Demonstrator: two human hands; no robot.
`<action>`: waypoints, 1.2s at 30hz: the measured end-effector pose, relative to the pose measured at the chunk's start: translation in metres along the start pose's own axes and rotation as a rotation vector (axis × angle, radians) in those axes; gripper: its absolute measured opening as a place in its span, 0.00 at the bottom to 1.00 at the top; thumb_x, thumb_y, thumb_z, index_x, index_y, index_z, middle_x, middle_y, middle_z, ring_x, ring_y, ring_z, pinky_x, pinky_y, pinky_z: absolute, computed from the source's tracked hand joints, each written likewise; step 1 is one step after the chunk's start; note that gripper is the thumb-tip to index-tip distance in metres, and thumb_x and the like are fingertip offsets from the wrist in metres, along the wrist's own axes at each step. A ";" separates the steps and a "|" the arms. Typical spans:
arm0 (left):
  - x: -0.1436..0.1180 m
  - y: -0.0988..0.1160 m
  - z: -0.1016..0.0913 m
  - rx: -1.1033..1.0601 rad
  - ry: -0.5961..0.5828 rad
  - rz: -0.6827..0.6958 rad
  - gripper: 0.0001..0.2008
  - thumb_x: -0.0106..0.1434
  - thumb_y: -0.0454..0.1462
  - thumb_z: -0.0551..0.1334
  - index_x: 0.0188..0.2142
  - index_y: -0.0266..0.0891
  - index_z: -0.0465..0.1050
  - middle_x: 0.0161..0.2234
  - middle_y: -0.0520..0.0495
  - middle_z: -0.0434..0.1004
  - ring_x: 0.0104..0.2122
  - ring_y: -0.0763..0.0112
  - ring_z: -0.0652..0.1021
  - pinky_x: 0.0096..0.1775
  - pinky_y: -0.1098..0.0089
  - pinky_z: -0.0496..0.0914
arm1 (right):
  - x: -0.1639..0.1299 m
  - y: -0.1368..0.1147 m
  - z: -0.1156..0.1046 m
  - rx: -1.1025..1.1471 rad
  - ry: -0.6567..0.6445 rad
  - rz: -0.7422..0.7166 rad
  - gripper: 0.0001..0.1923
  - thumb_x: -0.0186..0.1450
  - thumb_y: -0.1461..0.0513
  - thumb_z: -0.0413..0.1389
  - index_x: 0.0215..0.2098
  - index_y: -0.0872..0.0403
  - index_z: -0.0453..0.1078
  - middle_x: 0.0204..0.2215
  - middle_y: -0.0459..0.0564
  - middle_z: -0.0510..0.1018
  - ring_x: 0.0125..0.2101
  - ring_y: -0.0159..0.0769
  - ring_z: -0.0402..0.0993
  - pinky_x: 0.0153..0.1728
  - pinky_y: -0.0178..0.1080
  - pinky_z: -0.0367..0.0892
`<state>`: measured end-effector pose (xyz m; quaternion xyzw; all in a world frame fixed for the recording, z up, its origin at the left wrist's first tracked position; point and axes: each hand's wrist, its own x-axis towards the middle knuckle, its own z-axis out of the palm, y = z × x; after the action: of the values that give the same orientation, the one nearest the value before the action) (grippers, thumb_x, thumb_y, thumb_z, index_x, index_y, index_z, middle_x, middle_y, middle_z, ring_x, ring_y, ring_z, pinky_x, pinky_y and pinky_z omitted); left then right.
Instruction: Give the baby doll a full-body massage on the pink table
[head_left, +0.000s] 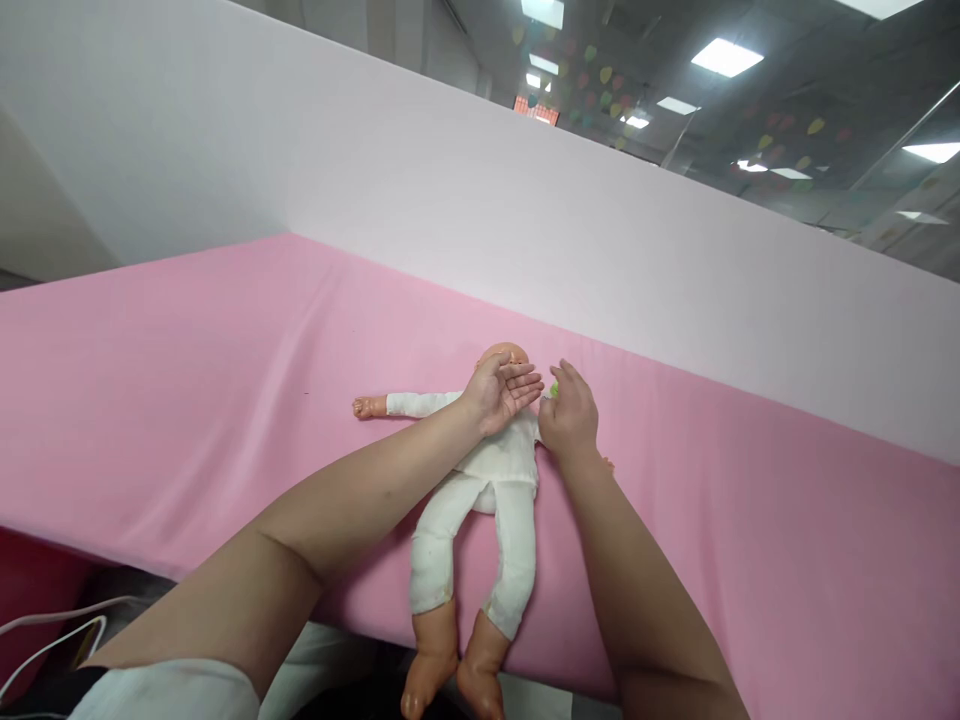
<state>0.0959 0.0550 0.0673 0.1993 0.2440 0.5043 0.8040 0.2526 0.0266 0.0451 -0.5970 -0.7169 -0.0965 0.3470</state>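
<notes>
While the doll (pixel 501 455) lies beneath, the left grip (pixel 505 394) hangs unclenched, the right (pixel 571 412) unclear.

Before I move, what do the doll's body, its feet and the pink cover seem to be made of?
Doll's body: probably matte white cloth, judging by its soft wrinkles.
Doll's feet: likely vinyl or similar plastic, smooth with a faint sheen and moulded shape.
Pink cover: looks like matte fabric, from its soft folds; fibre unclear.

A short, plain, whitish sleeve (pixel 172 692) ends in a softly curved hem above the left elbow (pixel 289 560), and the left hand (pixel 499 396) and right hand (pixel 571 412) are both ungloved and bare.
</notes>
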 end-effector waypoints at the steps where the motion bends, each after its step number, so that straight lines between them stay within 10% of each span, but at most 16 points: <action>1: 0.001 0.001 0.001 -0.021 0.003 0.010 0.17 0.72 0.46 0.59 0.42 0.34 0.78 0.36 0.37 0.83 0.37 0.62 0.85 0.45 0.65 0.81 | -0.002 -0.012 -0.002 0.046 -0.020 -0.089 0.30 0.72 0.63 0.46 0.69 0.56 0.68 0.70 0.59 0.72 0.71 0.49 0.66 0.72 0.58 0.62; 5: -0.003 0.011 0.004 -0.061 -0.073 -0.051 0.29 0.73 0.57 0.54 0.46 0.33 0.78 0.41 0.32 0.84 0.43 0.52 0.86 0.48 0.56 0.80 | -0.012 -0.052 -0.003 0.169 -0.180 -0.364 0.36 0.75 0.50 0.50 0.77 0.56 0.57 0.75 0.58 0.65 0.77 0.51 0.56 0.76 0.58 0.55; 17: -0.012 0.046 -0.003 -0.154 -0.106 0.027 0.36 0.73 0.62 0.53 0.56 0.31 0.76 0.48 0.31 0.84 0.52 0.49 0.84 0.52 0.56 0.78 | -0.033 -0.091 -0.012 0.202 -0.310 -0.352 0.44 0.75 0.46 0.51 0.81 0.54 0.45 0.77 0.59 0.60 0.79 0.56 0.49 0.76 0.64 0.53; 25: -0.018 0.016 0.006 -0.081 -0.165 -0.072 0.38 0.74 0.62 0.52 0.56 0.29 0.76 0.52 0.27 0.83 0.54 0.46 0.83 0.56 0.53 0.76 | -0.023 -0.078 -0.009 0.165 -0.326 -0.300 0.49 0.75 0.44 0.52 0.82 0.52 0.34 0.81 0.57 0.44 0.80 0.61 0.38 0.76 0.69 0.46; 36: -0.006 0.031 -0.007 -0.058 -0.095 -0.009 0.39 0.71 0.63 0.55 0.63 0.32 0.72 0.58 0.27 0.80 0.58 0.43 0.81 0.58 0.51 0.75 | -0.020 -0.062 -0.002 0.155 -0.342 -0.351 0.50 0.76 0.35 0.46 0.81 0.59 0.44 0.79 0.65 0.52 0.79 0.60 0.46 0.76 0.67 0.48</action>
<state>0.0674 0.0625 0.0803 0.1984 0.1917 0.4975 0.8225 0.1971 -0.0069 0.0516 -0.4426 -0.8631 0.0023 0.2432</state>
